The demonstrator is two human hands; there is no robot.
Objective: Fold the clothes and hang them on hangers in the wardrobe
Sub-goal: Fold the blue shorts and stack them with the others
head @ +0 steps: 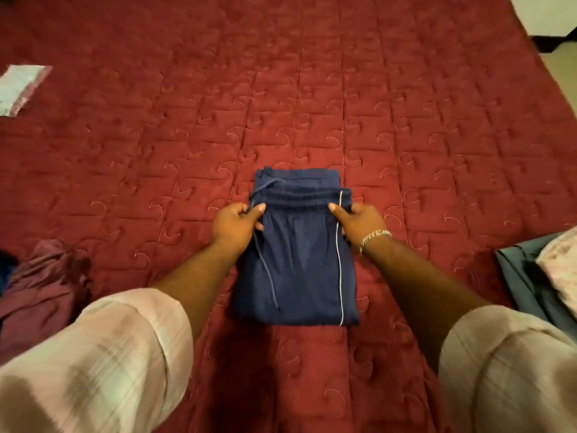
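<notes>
- A home bedroom: a bed [312, 89] under a quilted red bedspread fills the view beyond both hands.
- Loose clothes [40, 285] lie left of the left hand [237, 223]; a folded pile [537, 276] right of the right hand [359, 220].
- Pale floor [562, 64] beyond the bed's far right edge.

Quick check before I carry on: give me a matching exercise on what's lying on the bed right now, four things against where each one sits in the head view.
Things:
1. navy trousers
2. maroon garment
3. grey and pink folded clothes
4. white packet

Places:
A. far left edge, upper part of the bedspread
B. centre, folded, held at the waistband by the left hand and right hand
C. right edge, stacked
D. left edge, crumpled, near the left sleeve

Pairs: 1-B, 2-D, 3-C, 4-A
</notes>
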